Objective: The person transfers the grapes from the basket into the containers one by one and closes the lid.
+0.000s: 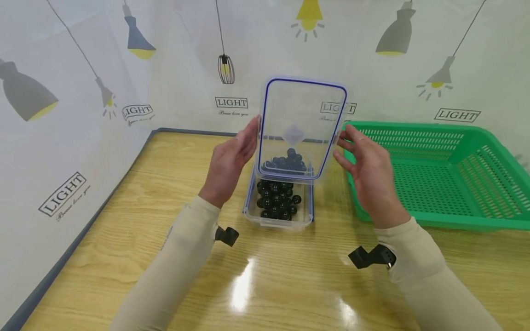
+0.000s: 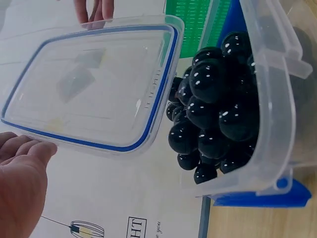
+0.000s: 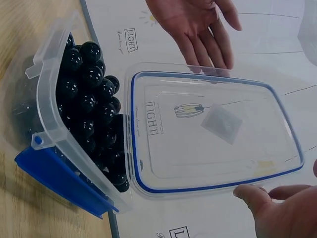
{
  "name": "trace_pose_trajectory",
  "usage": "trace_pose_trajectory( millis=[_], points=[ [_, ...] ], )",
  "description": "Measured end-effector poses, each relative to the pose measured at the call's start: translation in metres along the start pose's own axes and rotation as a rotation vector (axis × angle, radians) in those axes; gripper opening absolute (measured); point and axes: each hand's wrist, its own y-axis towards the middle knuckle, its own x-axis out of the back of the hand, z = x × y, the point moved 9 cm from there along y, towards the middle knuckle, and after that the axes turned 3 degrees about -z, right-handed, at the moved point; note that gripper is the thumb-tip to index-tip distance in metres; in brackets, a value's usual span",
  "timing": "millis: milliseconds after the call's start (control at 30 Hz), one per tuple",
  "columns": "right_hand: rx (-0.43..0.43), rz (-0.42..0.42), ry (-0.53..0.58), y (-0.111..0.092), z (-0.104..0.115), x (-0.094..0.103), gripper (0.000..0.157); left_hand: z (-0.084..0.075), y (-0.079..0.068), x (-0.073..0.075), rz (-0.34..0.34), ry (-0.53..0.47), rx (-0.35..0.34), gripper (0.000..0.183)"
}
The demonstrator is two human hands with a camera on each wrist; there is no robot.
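A clear plastic lid (image 1: 304, 115) with a blue seal stands tilted up between both hands, above a clear food box (image 1: 307, 209) that holds shiny black balls (image 1: 275, 200). Its lower edge crosses over the box in the head view; whether they touch I cannot tell. My left hand (image 1: 232, 161) supports the lid's left edge with straight fingers, its thumb apart in the right wrist view. At the opposite edge, the fingertips of my right hand (image 1: 368, 170) touch the lid, the fingers loosely extended. Blue side latches (image 3: 64, 183) hang down off the box.
A green plastic basket (image 1: 439, 220) stands right of the box, close to my right hand. The wooden table (image 1: 165, 266) ends at a dark edge at the back and left, against a lamp-patterned backdrop (image 1: 182, 46). A black wrist mount (image 1: 372, 256) sits on each forearm.
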Motion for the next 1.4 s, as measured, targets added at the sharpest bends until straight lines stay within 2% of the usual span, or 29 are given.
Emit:
trace_pose_trajectory(
  millis=[100,233,433,633,767,933,1067,1167,1267,1400],
  points=[
    [0.045,0.012,-0.024,-0.001,0.004,-0.002,0.052,-0.006,0.001,-0.002,0.012,-0.030,-0.057,0.046],
    [0.099,0.033,-0.017,-0.002,0.006,-0.004,0.051,-0.008,0.001,-0.001,-0.001,-0.040,-0.081,0.046],
    [0.167,0.014,0.029,-0.001,0.003,-0.003,0.049,-0.007,0.000,0.002,-0.030,-0.053,-0.091,0.046],
    [0.283,-0.012,0.141,0.000,0.005,-0.001,0.041,-0.002,-0.003,0.007,-0.077,-0.081,-0.066,0.047],
    [0.290,-0.046,0.194,0.001,-0.004,0.001,0.034,0.000,-0.005,0.011,-0.101,-0.066,-0.071,0.048],
    [0.304,-0.070,0.095,-0.002,-0.017,-0.002,0.025,0.004,-0.008,0.015,-0.121,-0.018,-0.082,0.045],
    [0.329,-0.043,0.046,-0.007,-0.024,-0.007,0.017,0.014,-0.015,0.021,-0.144,0.055,-0.026,0.036],
    [0.338,-0.021,-0.005,-0.009,-0.029,-0.011,0.024,0.023,-0.021,0.025,-0.140,0.110,0.024,0.036],
    [0.339,-0.026,-0.121,-0.012,-0.037,-0.012,0.032,0.031,-0.027,0.028,-0.126,0.146,0.063,0.042],
    [0.275,-0.034,-0.198,-0.015,-0.056,-0.011,0.037,0.043,-0.035,0.031,-0.122,0.183,0.110,0.047]
  ],
)
